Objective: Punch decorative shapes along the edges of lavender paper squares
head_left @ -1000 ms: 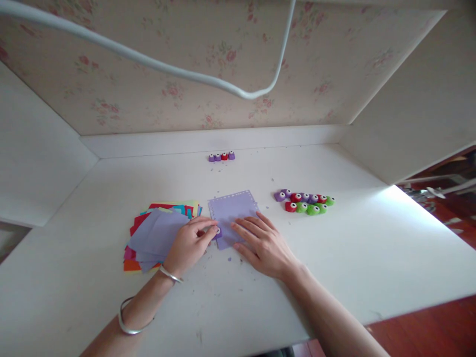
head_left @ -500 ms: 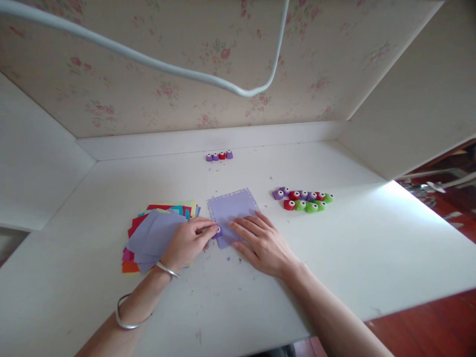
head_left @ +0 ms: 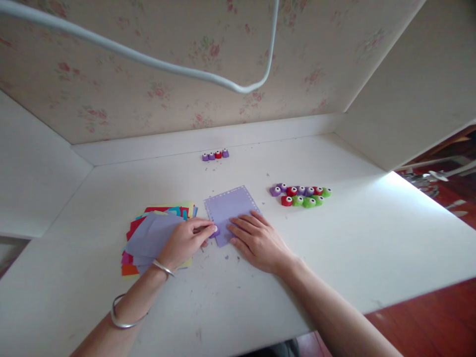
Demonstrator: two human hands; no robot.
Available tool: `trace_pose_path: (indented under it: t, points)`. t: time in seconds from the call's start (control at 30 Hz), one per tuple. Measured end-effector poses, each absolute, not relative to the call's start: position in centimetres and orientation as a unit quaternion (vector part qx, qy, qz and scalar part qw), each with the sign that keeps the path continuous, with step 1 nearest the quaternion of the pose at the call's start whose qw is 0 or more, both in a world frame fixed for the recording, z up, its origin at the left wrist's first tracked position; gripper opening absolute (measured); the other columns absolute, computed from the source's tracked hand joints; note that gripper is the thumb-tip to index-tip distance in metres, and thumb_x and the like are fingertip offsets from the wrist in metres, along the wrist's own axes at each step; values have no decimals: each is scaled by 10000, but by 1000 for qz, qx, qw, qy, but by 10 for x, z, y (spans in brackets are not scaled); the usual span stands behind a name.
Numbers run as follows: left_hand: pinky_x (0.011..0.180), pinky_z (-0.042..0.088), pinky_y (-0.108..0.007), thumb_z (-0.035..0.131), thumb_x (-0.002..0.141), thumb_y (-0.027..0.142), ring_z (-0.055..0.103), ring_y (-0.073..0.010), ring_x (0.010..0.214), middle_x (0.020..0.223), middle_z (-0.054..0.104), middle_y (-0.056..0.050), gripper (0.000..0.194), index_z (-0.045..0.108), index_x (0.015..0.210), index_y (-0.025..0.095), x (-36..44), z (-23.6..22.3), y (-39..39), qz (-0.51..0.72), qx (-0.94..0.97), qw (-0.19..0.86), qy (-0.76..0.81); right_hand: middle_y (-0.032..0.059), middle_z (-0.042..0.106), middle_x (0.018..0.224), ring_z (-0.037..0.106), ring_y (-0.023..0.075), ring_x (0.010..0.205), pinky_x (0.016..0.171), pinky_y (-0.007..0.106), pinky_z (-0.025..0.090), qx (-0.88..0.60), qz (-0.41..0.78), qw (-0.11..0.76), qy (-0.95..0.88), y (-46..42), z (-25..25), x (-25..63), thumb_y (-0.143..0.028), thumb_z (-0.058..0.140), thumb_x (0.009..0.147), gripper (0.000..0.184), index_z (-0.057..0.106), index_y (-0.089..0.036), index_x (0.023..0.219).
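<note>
White bench (head_left: 334, 258), carrying a lilac paper sheet (head_left: 230, 206) punched along its far and side edges. Left of the sheet: a loose pile of coloured paper (head_left: 150, 233), lilac uppermost. Beyond the sheet: a row of four craft punches (head_left: 218, 155), three purple, one red. Right of it: clustered purple, red and green punches (head_left: 300, 191). On its near side: small paper scraps (head_left: 226, 257).

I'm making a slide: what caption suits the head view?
Left hand holds a purple punch at a purple sheet's edge; right hand lies on the sheet.
</note>
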State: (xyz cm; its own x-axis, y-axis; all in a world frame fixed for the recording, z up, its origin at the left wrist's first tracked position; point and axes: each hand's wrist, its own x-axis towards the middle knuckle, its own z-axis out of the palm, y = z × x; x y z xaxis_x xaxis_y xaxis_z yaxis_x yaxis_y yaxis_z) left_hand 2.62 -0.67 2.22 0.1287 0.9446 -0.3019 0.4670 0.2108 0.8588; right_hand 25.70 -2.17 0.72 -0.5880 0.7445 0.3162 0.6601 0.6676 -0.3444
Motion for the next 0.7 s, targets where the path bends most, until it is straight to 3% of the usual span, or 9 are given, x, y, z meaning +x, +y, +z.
trace_pose_path:
  t: [0.17,0.7]
  points:
    - [697,574,-297,689,768,474,690,-175,738,986,743,-59,351,746,979,199,22,20,-6,254,560,498,611,56,637,1287,543,242,1207,1096,488,356,-393,87,234,-885,-21,4,258,-329,448,986,322,641,-236,1226]
    - [644,544,-275,675,778,492,682,-179,693,895,747,-58,372,723,977,181,27,21,-4,244,591,458,617,45,627,1304,526,236,1230,1112,482,337,-397,92,227,-885,-22,4,259,-344,445,987,332,638,-234,1235]
